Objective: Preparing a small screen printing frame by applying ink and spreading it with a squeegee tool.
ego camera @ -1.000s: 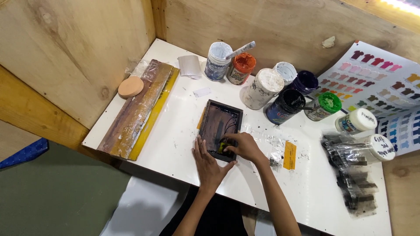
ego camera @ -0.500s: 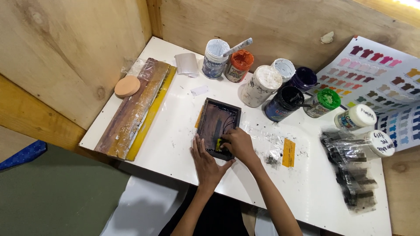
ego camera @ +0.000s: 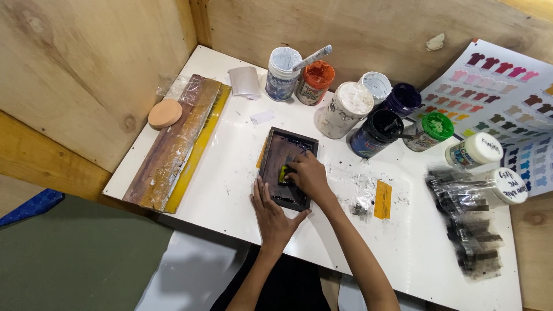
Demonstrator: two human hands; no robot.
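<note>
White table [ego camera: 230, 167] in a plywood-walled corner, green floor below. Right hand [ego camera: 308, 175] sits on the dark framed screen [ego camera: 287, 168], fingers curled tight onto a small yellow-green piece [ego camera: 283, 173], probably a sponge or pad, too small to say for sure. Left hand [ego camera: 272, 216] lies flat, fingers spread, pressing the table at the screen's near-left corner, fingertips touching the frame edge. Screen lies flat mid-table. Since a second ago: right hand slid up from the frame's lower edge toward the middle, left hand stayed planted in the same spot, screen hasn't shifted; reads as a wiping or rubbing stroke across the mesh with the left hand bracing. Just right of the right forearm: clear bag [ego camera: 364, 197] with dark bits and an orange label [ego camera: 382, 199]. Behind the screen, near but apart: row of paint jars, white jar [ego camera: 344, 109], black jar [ego camera: 375, 132], green-lid jar [ego camera: 429, 131], orange jar [ego camera: 314, 82], a jar with a stick [ego camera: 282, 72]. Far right: bagged dark items [ego camera: 469, 227], colour chart [ego camera: 495, 98]. Left edge: stained boards [ego camera: 173, 144], round pad [ego camera: 165, 113]. Nothing blocks the stroke; the jars crowd the far end.
</note>
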